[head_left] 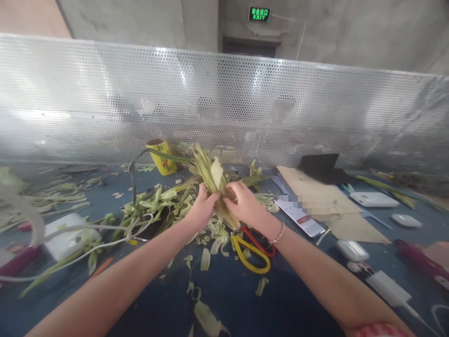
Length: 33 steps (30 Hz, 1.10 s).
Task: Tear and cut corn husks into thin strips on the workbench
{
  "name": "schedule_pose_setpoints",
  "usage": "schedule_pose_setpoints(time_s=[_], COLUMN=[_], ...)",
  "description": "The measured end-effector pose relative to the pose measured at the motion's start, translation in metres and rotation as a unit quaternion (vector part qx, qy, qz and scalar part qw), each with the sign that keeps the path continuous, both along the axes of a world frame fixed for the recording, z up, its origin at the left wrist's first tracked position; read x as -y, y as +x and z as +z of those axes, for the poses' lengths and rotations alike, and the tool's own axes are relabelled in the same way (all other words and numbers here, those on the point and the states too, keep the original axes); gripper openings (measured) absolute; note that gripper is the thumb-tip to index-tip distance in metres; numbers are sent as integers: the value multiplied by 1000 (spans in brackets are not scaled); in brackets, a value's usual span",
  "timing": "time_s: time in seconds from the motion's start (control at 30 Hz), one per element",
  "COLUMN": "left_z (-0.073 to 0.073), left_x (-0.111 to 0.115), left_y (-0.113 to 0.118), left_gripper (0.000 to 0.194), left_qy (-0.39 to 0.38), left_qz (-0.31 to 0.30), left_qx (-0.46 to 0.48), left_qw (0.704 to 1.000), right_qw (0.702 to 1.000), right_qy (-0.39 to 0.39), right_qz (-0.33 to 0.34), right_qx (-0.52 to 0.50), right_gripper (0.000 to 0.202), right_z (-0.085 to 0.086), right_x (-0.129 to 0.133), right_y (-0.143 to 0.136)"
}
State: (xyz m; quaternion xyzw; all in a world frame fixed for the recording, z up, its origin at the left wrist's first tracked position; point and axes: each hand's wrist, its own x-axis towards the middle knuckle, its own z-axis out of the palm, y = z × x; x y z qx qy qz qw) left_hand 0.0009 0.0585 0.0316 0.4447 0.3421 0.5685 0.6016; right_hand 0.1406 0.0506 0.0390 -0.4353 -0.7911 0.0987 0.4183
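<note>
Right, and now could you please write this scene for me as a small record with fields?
left hand: its thumb and fingers grip a leafy green bundle
right hand: its fingers grip the same bundle
near the hands: red and yellow loop handles, green scraps
left side: yellow cup-like container, white cable
right side: phone, brown paper
surface: dark blue table
behind: perforated metal screen

Pretty bare spot tbh: rough grey concrete wall (336, 42), lit green exit sign (259, 14) above dark opening (250, 47). Shiny perforated metal panel (238, 89) spans behind dark blue surface (154, 299), light glaring off it in patches.
</note>
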Motion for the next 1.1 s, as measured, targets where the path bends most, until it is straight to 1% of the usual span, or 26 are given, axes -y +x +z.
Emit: schedule_pose_setpoints(time_s=[0.13,0.2,0.27,0.37,0.4,0.43,0.47,0.53,0.6,0.63,0.7,0.77,0.9,1.0,1.1], left_z=[4,8,11,12,11,10,10,9,10,11,14,15,15,13,11], left_x=[0,1,1,-1,-2,-4,-5,-8,-11,-12,-13,-13,-8,-4,-4], left_y=[-1,-1,-2,-4,-5,-6,-7,-9,-11,-12,-14,-14,-12,-10,-9], left_gripper=[36,31,26,18,16,14,12,9,8,8,10,11,11,11,14], left_qy=[-4,-15,-31,-40,-40,-40,-41,-43,-49,-57,-75,-84,-78,-69,-54], left_qz=[-4,-9,-16,-1,6,12,15,20,31,38,50,52,16,9,27], left_qx=[-9,-6,-6,3,6,11,15,24,39,48,63,71,57,26,-13], left_qw=[1000,1000,999,999,999,999,999,999,998,996,994,993,995,997,998], right_qw=[999,998,998,986,974,955,931,872,823,807,787,781,794,818,856], right_qy=[5,-8,-44,-127,-161,-200,-240,-308,-344,-354,-369,-377,-364,-345,-329], right_qz=[-34,-52,-54,-9,16,45,75,123,145,145,136,125,121,141,147], right_qx=[36,34,-1,-112,-160,-212,-266,-361,-427,-450,-475,-481,-471,-437,-371], right_gripper=[17,16,17,19,19,18,18,17,17,17,18,21,25,23,18], right_z=[1,4,6,5,4,2,0,-3,-4,-3,-2,-1,-2,-3,-3], right_x=[-1,-6,-12,-22,-25,-28,-30,-33,-34,-35,-36,-37,-37,-32,-29], right_y=[2,5,9,17,19,20,21,22,22,23,25,27,25,21,19])
